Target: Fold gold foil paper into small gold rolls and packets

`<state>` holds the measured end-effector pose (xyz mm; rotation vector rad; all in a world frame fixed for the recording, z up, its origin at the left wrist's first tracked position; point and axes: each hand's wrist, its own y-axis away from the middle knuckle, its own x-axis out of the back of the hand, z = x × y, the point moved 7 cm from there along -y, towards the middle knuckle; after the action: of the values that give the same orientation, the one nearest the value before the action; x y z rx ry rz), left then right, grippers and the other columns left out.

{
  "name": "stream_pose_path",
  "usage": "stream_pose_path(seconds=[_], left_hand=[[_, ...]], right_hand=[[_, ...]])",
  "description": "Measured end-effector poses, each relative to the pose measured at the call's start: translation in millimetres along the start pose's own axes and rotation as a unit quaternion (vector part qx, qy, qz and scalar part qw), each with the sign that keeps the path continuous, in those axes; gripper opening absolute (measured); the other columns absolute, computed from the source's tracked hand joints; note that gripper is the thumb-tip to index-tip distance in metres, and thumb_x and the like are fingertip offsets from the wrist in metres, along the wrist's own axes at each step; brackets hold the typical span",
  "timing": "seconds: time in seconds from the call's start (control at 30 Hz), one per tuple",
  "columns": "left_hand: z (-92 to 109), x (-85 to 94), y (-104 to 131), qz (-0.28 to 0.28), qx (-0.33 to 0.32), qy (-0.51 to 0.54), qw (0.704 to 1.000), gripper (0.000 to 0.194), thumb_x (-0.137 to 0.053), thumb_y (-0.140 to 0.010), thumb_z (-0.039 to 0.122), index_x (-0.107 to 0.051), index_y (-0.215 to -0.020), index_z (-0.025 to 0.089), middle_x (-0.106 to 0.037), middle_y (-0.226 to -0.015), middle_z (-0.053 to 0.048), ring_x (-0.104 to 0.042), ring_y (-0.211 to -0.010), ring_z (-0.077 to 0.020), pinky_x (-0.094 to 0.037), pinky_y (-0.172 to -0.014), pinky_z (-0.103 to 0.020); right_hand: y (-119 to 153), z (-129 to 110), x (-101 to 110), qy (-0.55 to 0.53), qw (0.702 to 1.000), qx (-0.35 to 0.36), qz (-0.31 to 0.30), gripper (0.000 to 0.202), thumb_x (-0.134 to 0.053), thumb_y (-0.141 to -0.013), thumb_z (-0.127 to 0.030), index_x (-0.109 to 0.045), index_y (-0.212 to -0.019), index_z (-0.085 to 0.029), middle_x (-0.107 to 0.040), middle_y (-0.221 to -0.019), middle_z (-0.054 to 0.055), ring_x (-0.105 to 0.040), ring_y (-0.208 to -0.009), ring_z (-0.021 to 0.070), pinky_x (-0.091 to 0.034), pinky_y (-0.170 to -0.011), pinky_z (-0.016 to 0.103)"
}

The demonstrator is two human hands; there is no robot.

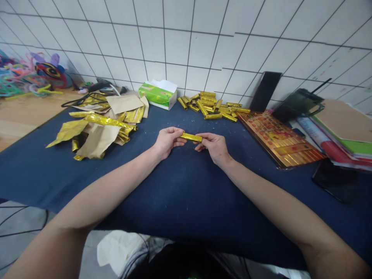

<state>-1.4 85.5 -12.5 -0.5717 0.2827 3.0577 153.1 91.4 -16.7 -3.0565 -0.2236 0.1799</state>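
Between both hands, just above the dark blue cloth [180, 186], I hold a short gold foil paper bar [192, 137] lying nearly level. My left hand [170, 141] pinches its left end between thumb and fingers. At the other end, the fingers and thumb of my right hand [215, 146] are closed on it. Beyond the hands, against the tiled wall, lies a loose pile of similar gold bars [213, 105]. To the left is a heap of crumpled gold foil sheets [99, 131] with brown paper backing.
A green tissue pack [158, 95] stands by the wall. On the right lies a flat red-and-gold packet [281, 139], with a propped phone [265, 91], a dark cup [299, 104], stacked folders [345, 124] and a black device [334, 180] around it. Colourful craft items [43, 73] sit far left.
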Motion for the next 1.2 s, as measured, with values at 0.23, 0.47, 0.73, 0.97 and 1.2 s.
stream_pose_path(seconds=[0.23,0.47,0.73,0.97,1.2], left_hand=[[-3.8,-3.7,1.9,-0.025,0.013,-0.006,1.0,0.005,-0.06,-0.075,0.013,-0.056,-0.074,0.01,-0.064,-0.062,-0.004,-0.061,-0.049,-0.0108,-0.048,-0.045,-0.018],[-3.6,-5.6,1.0,-0.03,-0.006,0.005,1.0,0.004,-0.06,-0.075,0.012,-0.057,-0.075,0.01,-0.063,-0.062,-0.003,-0.061,-0.05,-0.0095,-0.048,-0.048,-0.019],[-1.3,-3.5,0.5,-0.017,-0.015,0.027,0.999,0.015,-0.058,-0.079,0.025,-0.054,-0.077,0.011,-0.063,-0.061,-0.003,-0.06,-0.049,-0.0102,-0.046,-0.047,-0.019],[-4.7,-1.5,-3.6,0.007,-0.049,-0.063,0.997,0.013,-0.055,-0.079,0.023,-0.053,-0.075,0.011,-0.06,-0.058,-0.001,-0.056,-0.043,-0.0084,-0.042,-0.04,-0.018],[-6.3,-6.5,-3.5,-0.005,-0.058,-0.108,0.992,0.01,-0.052,-0.08,0.018,-0.052,-0.072,0.012,-0.058,-0.056,0.0,-0.054,-0.041,-0.0072,-0.04,-0.04,-0.017]], right_hand=[[0.2,-2.2,-1.6,0.006,1.0,0.011,-0.007,0.017,-0.064,-0.063,-0.025,-0.067,-0.077,-0.016,-0.064,-0.052,-0.002,-0.06,-0.043,0.0114,-0.048,-0.044,0.023],[0.2,-3.3,-2.2,-0.004,1.0,0.007,-0.011,0.017,-0.066,-0.062,-0.026,-0.065,-0.076,-0.016,-0.064,-0.052,-0.003,-0.06,-0.043,0.0118,-0.048,-0.044,0.023],[-2.5,0.6,3.7,-0.027,0.999,-0.027,0.004,0.021,-0.066,-0.063,-0.029,-0.062,-0.077,-0.015,-0.064,-0.053,-0.001,-0.056,-0.038,0.01,-0.043,-0.038,0.02],[-25.4,-13.2,52.8,-0.061,0.987,-0.015,0.148,0.016,-0.059,-0.061,-0.015,-0.058,-0.077,-0.015,-0.053,-0.042,-0.008,-0.042,-0.029,0.0054,-0.033,-0.031,0.017],[-75.5,-27.8,91.6,-0.001,0.964,-0.016,0.264,0.015,-0.049,-0.064,-0.005,-0.053,-0.075,-0.015,-0.048,-0.039,-0.009,-0.037,-0.027,0.0041,-0.031,-0.028,0.014]])
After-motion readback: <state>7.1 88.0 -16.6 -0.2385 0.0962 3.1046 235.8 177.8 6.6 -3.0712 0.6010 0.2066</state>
